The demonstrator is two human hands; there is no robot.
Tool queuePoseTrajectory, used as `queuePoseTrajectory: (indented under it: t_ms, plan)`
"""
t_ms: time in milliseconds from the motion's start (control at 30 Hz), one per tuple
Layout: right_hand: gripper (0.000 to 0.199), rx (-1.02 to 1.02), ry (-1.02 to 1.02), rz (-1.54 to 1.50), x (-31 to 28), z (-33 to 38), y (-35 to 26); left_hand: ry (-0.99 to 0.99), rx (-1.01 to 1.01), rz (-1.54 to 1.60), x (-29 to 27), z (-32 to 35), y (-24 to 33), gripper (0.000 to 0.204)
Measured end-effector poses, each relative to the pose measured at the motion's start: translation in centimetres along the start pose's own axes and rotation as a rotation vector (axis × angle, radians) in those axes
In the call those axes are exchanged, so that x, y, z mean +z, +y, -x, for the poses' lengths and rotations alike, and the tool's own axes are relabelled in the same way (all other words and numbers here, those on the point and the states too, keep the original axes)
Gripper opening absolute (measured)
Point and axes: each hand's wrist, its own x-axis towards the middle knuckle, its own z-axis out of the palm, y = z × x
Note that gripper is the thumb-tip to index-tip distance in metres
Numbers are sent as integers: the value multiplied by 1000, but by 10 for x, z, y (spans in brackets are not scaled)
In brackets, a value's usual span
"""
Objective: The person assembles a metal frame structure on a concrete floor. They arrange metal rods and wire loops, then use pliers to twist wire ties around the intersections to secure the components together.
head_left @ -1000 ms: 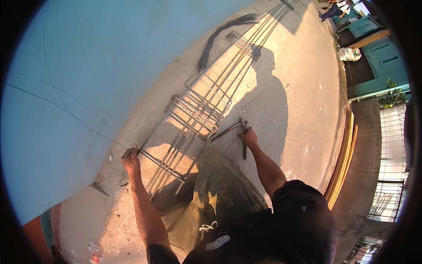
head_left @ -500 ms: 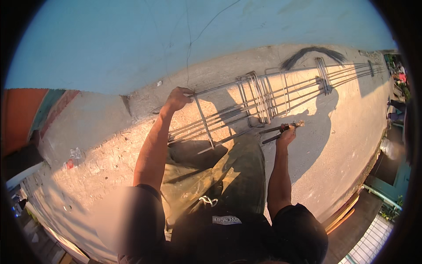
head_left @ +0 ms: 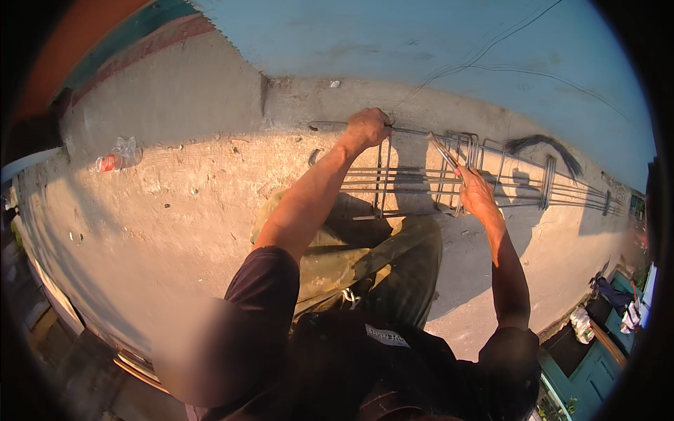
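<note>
My left hand (head_left: 368,128) is closed around the top long bar of a steel rebar cage (head_left: 414,189), at the upper corner of a rectangular stirrup (head_left: 382,179). A thin wire rises from beside its fingers. My right hand (head_left: 479,193) grips a pair of pincers (head_left: 444,152), the tool slanting up and left toward the top bar. Whether its tip touches the bar I cannot tell. Several stirrups (head_left: 467,149) stand bunched just beyond the pincers. The cage's near side lies by my trousered legs (head_left: 400,259).
A bundle of dark tie wire (head_left: 544,144) lies beyond the cage, against the blue wall (head_left: 449,42). Another bunch of stirrups (head_left: 547,182) sits farther right. On the rough concrete ground (head_left: 189,231) at left lies a clear plastic bottle (head_left: 119,154) with a red label.
My right hand has raised the pincers from low beside the cage up to its top bar. My left hand still holds the stirrup corner. The whole view has swung left.
</note>
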Motion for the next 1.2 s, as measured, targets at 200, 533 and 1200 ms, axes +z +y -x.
queuePoseTrajectory:
  t_ms: [200, 533, 1200]
  plan:
    - [37, -511, -10, 814, -48, -102, -41, 72, -51, -65, 13, 0, -3, 24]
    - [44, -615, -157, 1077, -69, -139, -80, 6, -60, -9, 10, -4, -9, 25]
    - [21, -726, -245, 979, -81, -145, -99, 25, 95, -249, -19, 9, -44, 39]
